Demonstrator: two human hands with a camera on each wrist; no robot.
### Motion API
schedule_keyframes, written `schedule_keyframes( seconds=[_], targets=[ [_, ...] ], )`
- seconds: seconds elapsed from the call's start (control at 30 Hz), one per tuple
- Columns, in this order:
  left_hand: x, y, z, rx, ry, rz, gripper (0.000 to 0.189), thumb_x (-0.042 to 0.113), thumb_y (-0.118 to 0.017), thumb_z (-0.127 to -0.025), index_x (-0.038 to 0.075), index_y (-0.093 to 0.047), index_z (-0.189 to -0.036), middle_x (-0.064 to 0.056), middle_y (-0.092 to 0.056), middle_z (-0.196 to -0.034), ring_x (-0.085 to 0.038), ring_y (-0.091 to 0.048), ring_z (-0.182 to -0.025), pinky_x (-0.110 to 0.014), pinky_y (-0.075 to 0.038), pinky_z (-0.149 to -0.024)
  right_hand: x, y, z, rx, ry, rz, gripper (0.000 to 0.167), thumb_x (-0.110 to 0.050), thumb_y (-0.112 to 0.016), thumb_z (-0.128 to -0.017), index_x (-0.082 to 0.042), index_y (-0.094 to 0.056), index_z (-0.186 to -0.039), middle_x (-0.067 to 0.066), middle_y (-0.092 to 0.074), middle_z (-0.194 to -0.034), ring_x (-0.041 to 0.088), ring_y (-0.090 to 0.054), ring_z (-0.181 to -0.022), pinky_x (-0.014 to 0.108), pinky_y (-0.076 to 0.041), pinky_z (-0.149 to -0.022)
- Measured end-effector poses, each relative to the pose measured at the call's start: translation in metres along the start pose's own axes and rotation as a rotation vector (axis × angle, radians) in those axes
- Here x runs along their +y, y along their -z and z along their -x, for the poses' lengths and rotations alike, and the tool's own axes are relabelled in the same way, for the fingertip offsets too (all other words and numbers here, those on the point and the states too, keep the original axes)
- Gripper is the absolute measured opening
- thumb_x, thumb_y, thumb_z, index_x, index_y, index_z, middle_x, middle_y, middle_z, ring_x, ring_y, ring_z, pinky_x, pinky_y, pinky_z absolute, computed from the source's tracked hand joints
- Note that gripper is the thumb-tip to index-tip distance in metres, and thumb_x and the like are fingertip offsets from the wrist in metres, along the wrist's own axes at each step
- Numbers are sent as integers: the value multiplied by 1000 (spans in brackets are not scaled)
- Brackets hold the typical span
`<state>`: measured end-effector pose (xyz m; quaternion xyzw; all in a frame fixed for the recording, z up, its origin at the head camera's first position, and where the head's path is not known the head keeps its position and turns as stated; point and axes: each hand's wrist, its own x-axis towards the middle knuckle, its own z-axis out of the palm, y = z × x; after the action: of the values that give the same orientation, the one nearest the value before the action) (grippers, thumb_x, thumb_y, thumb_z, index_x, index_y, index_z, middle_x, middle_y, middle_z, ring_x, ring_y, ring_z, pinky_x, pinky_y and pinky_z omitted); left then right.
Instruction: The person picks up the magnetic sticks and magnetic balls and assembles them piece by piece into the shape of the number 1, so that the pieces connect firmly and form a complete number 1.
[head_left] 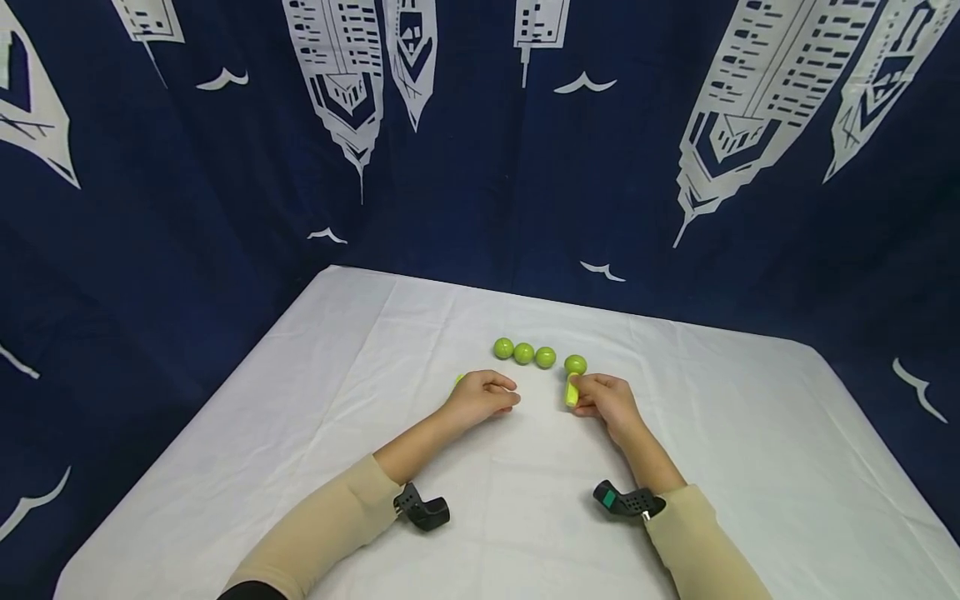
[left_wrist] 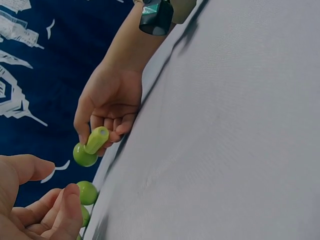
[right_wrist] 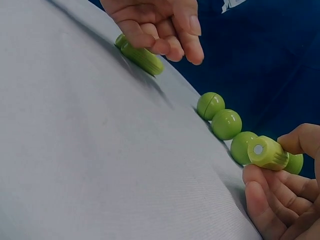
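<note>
My right hand (head_left: 613,402) pinches a short yellow-green magnetic rod (head_left: 572,391) between thumb and fingers. Its near end shows a round silvery disc in the right wrist view, and the far end meets a shiny green ball (left_wrist: 84,156). To the left, my left hand (head_left: 480,397) hovers over the cloth, fingers loosely bent and holding nothing. Behind that hand lies another green rod (right_wrist: 142,60), mostly hidden from the head view. Three more green balls (head_left: 524,353) sit in a row beyond and between the hands.
A white cloth (head_left: 510,517) with light creases covers the table. Dark blue fabric (head_left: 480,183) printed with white buildings and birds hangs behind its far edge. Each wrist carries a black camera mount, one on the left (head_left: 422,507) and one on the right (head_left: 628,501).
</note>
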<state>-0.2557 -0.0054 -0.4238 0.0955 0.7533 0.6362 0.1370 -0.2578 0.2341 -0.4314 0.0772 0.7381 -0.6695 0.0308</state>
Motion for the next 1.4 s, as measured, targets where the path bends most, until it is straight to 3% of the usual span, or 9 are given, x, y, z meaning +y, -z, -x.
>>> schedule_keyframes(
  seconds=[0.33,0.63,0.87,1.03,1.4],
  targets=[
    [7,8,0,3,-19,-6,29,10,-71,-87,-7,-65,-110,-2,-65,-76,-10,-63,-70,-27,-55,-70,0,3,-8,8,-8,1,30,-12,-61,-93,15,-58,-106,1,-58,-66,7,-58,-57,20,-54,-55],
    [24,10,-9,15,-53,-22,29,7,-70,-86,-10,-64,-110,-4,-66,-79,-10,-62,-68,-25,-55,-69,1,6,-14,-3,-27,22,35,-15,-61,-94,16,-56,-112,0,-58,-69,6,-57,-58,19,-54,-56],
    [39,16,-22,-6,-99,-62,29,6,-67,-88,-10,-63,-112,-9,-68,-90,-10,-64,-74,-25,-55,-73,1,5,-18,21,-18,26,34,-13,-60,-92,17,-57,-108,0,-56,-66,6,-56,-56,19,-53,-56],
    [45,17,-34,-2,-106,-120,28,10,-67,-88,-5,-65,-111,-6,-67,-90,-12,-62,-77,-24,-53,-71,1,6,-21,27,-16,30,33,-13,-60,-92,17,-57,-107,0,-56,-66,6,-56,-57,19,-53,-56],
    [55,1,-59,46,-93,-238,27,17,-72,-86,2,-69,-107,-2,-66,-90,-13,-60,-81,-23,-48,-70,3,5,-22,42,-23,27,34,-13,-59,-92,18,-57,-109,1,-56,-67,6,-57,-56,19,-53,-55]
  ],
)
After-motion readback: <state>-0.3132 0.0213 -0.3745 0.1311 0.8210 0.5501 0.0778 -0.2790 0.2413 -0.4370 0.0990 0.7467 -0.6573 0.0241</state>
